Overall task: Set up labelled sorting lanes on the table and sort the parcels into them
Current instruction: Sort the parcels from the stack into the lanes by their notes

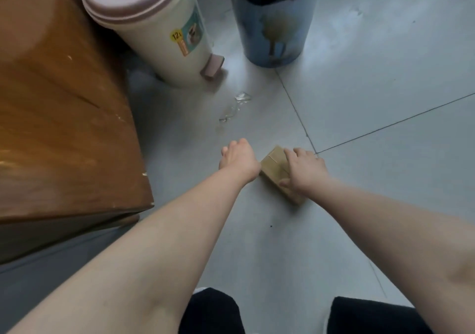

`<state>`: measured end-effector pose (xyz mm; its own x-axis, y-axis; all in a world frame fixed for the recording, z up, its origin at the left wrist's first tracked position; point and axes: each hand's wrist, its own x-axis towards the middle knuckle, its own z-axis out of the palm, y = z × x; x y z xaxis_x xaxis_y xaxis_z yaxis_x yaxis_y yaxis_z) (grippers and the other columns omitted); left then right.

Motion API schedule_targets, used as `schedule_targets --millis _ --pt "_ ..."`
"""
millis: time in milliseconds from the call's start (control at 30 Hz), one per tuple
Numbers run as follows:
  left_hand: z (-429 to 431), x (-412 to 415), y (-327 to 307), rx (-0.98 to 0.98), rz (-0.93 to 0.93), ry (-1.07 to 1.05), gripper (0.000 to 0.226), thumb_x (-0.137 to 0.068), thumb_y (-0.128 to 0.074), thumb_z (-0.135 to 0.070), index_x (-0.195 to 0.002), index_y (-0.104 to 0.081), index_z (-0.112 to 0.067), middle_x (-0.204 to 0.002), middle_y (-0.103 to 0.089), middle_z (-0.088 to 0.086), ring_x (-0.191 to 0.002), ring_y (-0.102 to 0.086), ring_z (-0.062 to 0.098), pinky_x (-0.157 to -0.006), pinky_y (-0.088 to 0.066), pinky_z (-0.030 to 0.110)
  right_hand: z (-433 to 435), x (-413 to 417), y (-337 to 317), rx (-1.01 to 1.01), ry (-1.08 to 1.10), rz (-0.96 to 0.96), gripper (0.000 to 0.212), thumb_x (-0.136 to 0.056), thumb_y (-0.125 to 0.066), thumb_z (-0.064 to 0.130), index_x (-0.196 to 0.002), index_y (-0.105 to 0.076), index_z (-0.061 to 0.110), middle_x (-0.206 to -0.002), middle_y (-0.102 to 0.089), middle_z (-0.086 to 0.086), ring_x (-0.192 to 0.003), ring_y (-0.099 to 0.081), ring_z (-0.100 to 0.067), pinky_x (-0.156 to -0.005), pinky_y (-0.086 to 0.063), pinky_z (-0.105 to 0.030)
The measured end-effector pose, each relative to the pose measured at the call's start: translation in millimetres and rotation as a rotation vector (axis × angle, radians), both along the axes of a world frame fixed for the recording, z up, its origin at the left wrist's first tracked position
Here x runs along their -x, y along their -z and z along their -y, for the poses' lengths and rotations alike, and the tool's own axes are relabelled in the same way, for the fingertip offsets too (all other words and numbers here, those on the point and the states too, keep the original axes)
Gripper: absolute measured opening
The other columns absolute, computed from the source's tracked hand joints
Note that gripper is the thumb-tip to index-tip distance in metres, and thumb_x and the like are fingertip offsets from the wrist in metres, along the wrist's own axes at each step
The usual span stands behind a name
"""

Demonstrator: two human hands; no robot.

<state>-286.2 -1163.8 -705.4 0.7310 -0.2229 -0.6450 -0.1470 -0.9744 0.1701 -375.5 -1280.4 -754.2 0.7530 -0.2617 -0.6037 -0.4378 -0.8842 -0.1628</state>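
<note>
A small brown cardboard parcel lies on the grey tiled floor in the middle of the head view. My right hand lies over its right side, index finger stretched along the top and thumb against its near edge. My left hand hangs just left of the parcel with fingers curled, holding nothing that I can see. The wooden table stands at the left, its corner well left of the parcel.
A cream pedal bin with a pink lid stands beyond the table corner. A blue bin with a dark liner is to its right. A scrap of clear plastic lies on the floor between bins and hands.
</note>
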Motion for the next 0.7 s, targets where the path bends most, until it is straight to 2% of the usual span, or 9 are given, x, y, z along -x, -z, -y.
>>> schedule_targets --millis 133,200,267,367,467,533,567,633,700 --pt "-4.8 -4.8 25.5 0.003 0.006 -0.017 0.049 -0.093 -0.049 -0.014 -0.141 -0.040 -0.010 -0.144 -0.040 0.011 -0.136 -0.032 0.032 -0.105 -0.035 0.038 -8.1 5.4 40.8 -0.025 0.063 -0.080 0.117 -0.071 -0.076 0.050 -0.151 0.005 0.025 -0.134 -0.036 -0.009 -0.122 -0.041 -0.032 -0.090 -0.039 -0.044" --pt "-6.2 -9.2 25.4 0.023 0.029 -0.035 0.047 -0.093 -0.047 -0.010 -0.139 -0.042 -0.010 -0.144 -0.042 0.010 -0.135 -0.032 0.032 -0.105 -0.036 0.038 -12.7 8.6 47.6 -0.025 0.112 -0.034 0.117 -0.072 -0.074 0.047 -0.151 0.011 0.027 -0.132 -0.035 -0.012 -0.117 -0.040 -0.033 -0.087 -0.038 -0.045" --pt "-9.7 -13.2 15.2 0.052 0.062 -0.064 0.045 -0.093 -0.046 -0.008 -0.138 -0.045 -0.012 -0.142 -0.045 0.009 -0.134 -0.035 0.030 -0.105 -0.037 0.038 -16.0 6.4 36.6 -0.057 0.215 0.050 0.114 -0.073 -0.070 0.049 -0.151 0.009 0.025 -0.133 -0.034 -0.015 -0.119 -0.037 -0.034 -0.090 -0.038 -0.046" --pt "-16.8 -10.2 -18.5 0.063 0.073 -0.093 0.043 -0.092 -0.046 -0.008 -0.135 -0.050 -0.016 -0.139 -0.051 0.005 -0.132 -0.042 0.026 -0.104 -0.040 0.035 -13.3 0.6 -5.1 -0.220 0.538 0.164 0.106 -0.077 -0.064 0.050 -0.152 0.007 0.029 -0.137 -0.032 -0.016 -0.126 -0.035 -0.035 -0.099 -0.035 -0.048" --pt "-20.7 -8.7 -72.7 0.063 0.059 -0.077 0.041 -0.093 -0.047 -0.009 -0.133 -0.051 -0.017 -0.140 -0.052 0.004 -0.131 -0.043 0.024 -0.104 -0.040 0.034 -4.5 -6.9 -55.0 -0.636 0.930 0.291 0.099 -0.073 -0.062 0.049 -0.153 -0.005 0.034 -0.140 -0.035 -0.010 -0.124 -0.042 -0.030 -0.103 -0.040 -0.046" --pt "-18.5 -12.7 -117.8 0.064 0.089 -0.054 0.041 -0.094 -0.046 -0.009 -0.134 -0.050 -0.016 -0.140 -0.051 0.005 -0.131 -0.044 0.026 -0.104 -0.039 0.034 -4.6 -9.8 -97.5 -0.944 1.133 0.356 0.099 -0.059 -0.062 0.049 -0.149 -0.024 0.032 -0.134 -0.047 -0.003 -0.115 -0.053 -0.023 -0.091 -0.049 -0.042" --pt "-16.1 -14.3 -142.8 0.065 0.105 -0.054 0.041 -0.094 -0.046 -0.009 -0.135 -0.049 -0.015 -0.140 -0.051 0.006 -0.130 -0.044 0.027 -0.104 -0.040 0.036 -6.7 -10.6 -120.9 -1.064 1.172 0.361 0.093 -0.057 -0.061 0.046 -0.144 -0.033 0.028 -0.125 -0.054 0.000 -0.106 -0.058 -0.020 -0.079 -0.052 -0.037" --pt "-9.5 -16.0 -195.1 0.080 0.131 -0.073 0.041 -0.095 -0.047 -0.009 -0.137 -0.045 -0.012 -0.140 -0.050 0.009 -0.130 -0.045 0.029 -0.104 -0.041 0.039 -12.2 -9.9 -173.4 -1.260 1.196 0.350 0.070 -0.061 -0.054 0.037 -0.130 -0.048 0.024 -0.103 -0.059 0.004 -0.086 -0.058 -0.014 -0.060 -0.046 -0.027" --pt "-0.4 -16.1 -247.6 0.094 0.137 -0.087 0.043 -0.096 -0.048 -0.010 -0.139 -0.042 -0.009 -0.142 -0.048 0.010 -0.131 -0.044 0.030 -0.106 -0.040 0.040 -14.3 -6.9 -224.5 -1.387 1.211 0.365 0.053 -0.064 -0.051 0.035 -0.116 -0.056 0.026 -0.093 -0.059 0.004 -0.082 -0.056 -0.016 -0.059 -0.042 -0.027"
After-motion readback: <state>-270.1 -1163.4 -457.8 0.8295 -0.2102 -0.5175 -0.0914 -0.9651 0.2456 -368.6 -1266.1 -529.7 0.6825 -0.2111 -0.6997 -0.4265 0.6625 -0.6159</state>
